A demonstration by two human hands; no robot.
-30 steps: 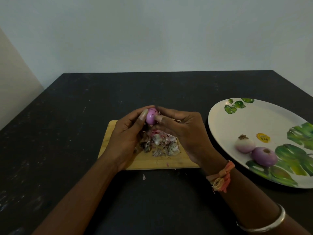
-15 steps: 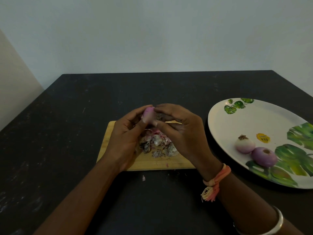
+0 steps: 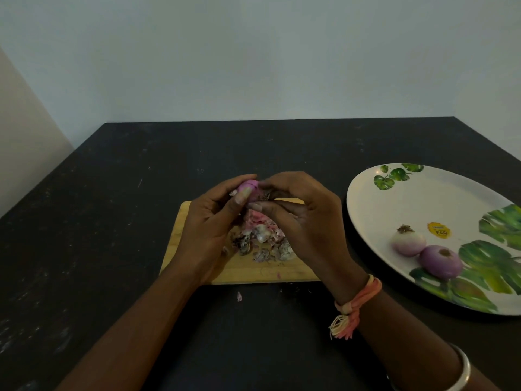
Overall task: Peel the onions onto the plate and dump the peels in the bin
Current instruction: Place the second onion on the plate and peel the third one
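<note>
Hands together on one small onion (image 3: 249, 187), held above the cutting board (image 3: 180, 230).

Fingers of the left hand (image 3: 208, 230) curl round the pink onion, with the thumb laid across its near face, so only the top and a strip of the bulb show. The right hand (image 3: 304, 218) meets it from the other side, thumb and curled fingertips pinching at the onion's right end, where a dry, dark tuft sticks out; neither hand is slack. Directly below lies a heap of peels (image 3: 262, 241) in the middle of the wooden board, and one loose scrap (image 3: 239, 296) sits on the dark table (image 3: 112, 221) just in front of the board. To the right, well apart from the hands, the leaf-patterned plate (image 3: 394, 204) holds two peeled onions (image 3: 408, 242), touching each other, near a yellow sticker (image 3: 438, 230).
</note>
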